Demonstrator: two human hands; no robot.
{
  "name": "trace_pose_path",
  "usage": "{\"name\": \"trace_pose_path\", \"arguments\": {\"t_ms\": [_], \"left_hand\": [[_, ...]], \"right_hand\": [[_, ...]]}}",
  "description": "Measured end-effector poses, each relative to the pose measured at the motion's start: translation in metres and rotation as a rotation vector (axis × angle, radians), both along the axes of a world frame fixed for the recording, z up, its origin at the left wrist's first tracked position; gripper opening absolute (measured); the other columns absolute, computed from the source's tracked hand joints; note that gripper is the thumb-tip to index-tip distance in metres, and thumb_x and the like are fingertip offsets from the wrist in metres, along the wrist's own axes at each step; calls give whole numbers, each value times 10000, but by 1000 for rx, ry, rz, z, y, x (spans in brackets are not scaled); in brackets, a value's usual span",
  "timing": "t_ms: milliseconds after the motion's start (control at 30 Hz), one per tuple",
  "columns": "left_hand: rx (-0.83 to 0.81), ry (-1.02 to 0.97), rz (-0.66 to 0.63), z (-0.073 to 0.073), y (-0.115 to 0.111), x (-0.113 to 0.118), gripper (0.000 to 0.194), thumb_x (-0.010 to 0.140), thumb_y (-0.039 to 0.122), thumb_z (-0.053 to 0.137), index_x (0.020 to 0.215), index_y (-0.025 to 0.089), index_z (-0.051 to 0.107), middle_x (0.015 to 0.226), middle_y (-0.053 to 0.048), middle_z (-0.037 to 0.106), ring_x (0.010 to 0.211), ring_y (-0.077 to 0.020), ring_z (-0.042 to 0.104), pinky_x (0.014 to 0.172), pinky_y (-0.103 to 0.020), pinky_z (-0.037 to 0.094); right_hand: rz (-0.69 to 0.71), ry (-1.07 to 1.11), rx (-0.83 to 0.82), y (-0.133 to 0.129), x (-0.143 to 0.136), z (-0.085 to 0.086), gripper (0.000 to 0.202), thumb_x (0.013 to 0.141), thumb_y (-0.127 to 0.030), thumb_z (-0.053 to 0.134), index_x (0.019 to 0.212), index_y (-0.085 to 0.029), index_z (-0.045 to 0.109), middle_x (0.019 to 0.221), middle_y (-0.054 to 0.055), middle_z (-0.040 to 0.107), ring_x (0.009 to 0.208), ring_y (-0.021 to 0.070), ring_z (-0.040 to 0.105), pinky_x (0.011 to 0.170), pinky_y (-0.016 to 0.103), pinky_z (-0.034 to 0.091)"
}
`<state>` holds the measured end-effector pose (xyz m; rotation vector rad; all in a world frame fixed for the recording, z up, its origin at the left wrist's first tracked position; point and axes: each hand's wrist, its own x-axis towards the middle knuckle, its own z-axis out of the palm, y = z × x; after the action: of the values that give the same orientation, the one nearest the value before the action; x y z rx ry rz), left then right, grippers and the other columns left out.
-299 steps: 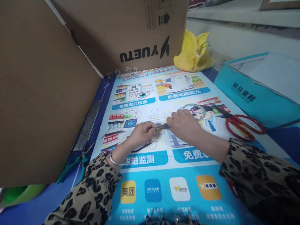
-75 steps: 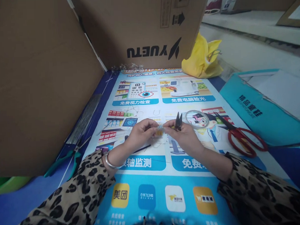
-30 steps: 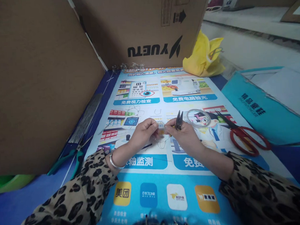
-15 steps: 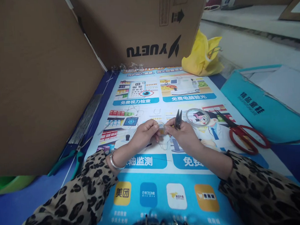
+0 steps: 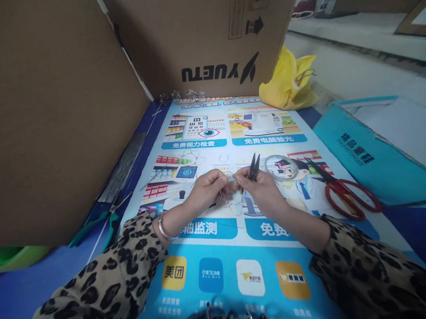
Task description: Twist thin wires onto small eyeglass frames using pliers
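Both hands meet over the middle of the printed sheet, pinching a thin wire (image 5: 231,203) that bends into loops between and below them. My left hand (image 5: 209,187) is closed, its thumb and forefinger on the wire. My right hand (image 5: 258,190) pinches the same wire with thumb and forefinger. A pair of black-jawed pliers (image 5: 254,167) also sits in my right hand, jaws pointing up and away; its handles are mostly hidden by the palm. Behind my left hand, a piece of bent wire (image 5: 190,156) lies on the sheet.
Red-handled scissors (image 5: 352,198) and a clear round roll (image 5: 281,167) lie to the right. At left are teal-handled pliers (image 5: 110,220) and a bundle of straight wires (image 5: 123,170). Cardboard (image 5: 151,40) stands behind; a yellow bag (image 5: 287,85) and a teal box (image 5: 368,157) flank the right.
My hands have stayed in nearly the same place, with the fingers shifting slightly on the wire. The wire loop below them shows more clearly now. The camera view has tilted a little.
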<state>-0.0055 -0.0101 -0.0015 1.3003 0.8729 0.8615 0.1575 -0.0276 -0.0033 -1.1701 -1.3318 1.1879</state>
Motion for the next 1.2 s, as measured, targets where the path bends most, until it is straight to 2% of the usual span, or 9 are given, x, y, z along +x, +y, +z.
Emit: {"name": "trace_pose_path", "arguments": {"t_ms": [133, 267, 533, 700, 933, 1200], "left_hand": [[76, 67, 106, -1, 2, -4, 272, 840, 394, 528, 703, 161, 503, 619, 19, 568, 530, -85, 529, 541, -214, 437], [98, 79, 171, 0, 5, -6, 273, 828, 385, 544, 675, 165, 492, 604, 22, 559, 534, -85, 517, 543, -212, 439], [52, 57, 110, 0, 4, -4, 283, 819, 417, 549, 706, 164, 492, 619, 26, 572, 492, -87, 543, 512, -220, 436], [55, 47, 119, -3, 4, -5, 294, 815, 434, 553, 710, 166, 492, 616, 27, 574, 490, -84, 542, 511, -216, 435], [51, 11, 50, -5, 4, -6, 299, 832, 437, 539, 729, 159, 501, 629, 18, 580, 508, -85, 548, 518, -216, 433], [-28, -16, -3, -4, 4, -6, 335, 807, 470, 561, 713, 156, 493, 618, 13, 591, 466, -73, 539, 479, -199, 424]], "right_hand": [[6, 38, -25, -2, 0, 3, 270, 802, -451, 557, 800, -182, 583, 673, 9, 587, 647, 134, 517, 616, 293, 409], [28, -2, -2, -3, 2, 3, 276, 808, -458, 556, 777, -185, 584, 704, 12, 592, 659, 129, 508, 633, 290, 404], [-18, -24, -45, 0, 4, -5, 250, 755, -412, 621, 850, -180, 613, 668, -6, 591, 613, 124, 500, 615, 296, 400], [-34, -37, -76, -1, 3, -3, 272, 703, -400, 659, 857, -179, 619, 689, 1, 605, 646, 137, 536, 637, 303, 418], [-72, -64, -75, 0, 1, -4, 232, 686, -357, 655, 839, -185, 622, 689, -1, 613, 634, 134, 539, 638, 305, 429], [-85, -94, -68, -1, 0, -1, 231, 667, -362, 651, 808, -182, 618, 660, 2, 614, 620, 136, 539, 619, 308, 432]]}}
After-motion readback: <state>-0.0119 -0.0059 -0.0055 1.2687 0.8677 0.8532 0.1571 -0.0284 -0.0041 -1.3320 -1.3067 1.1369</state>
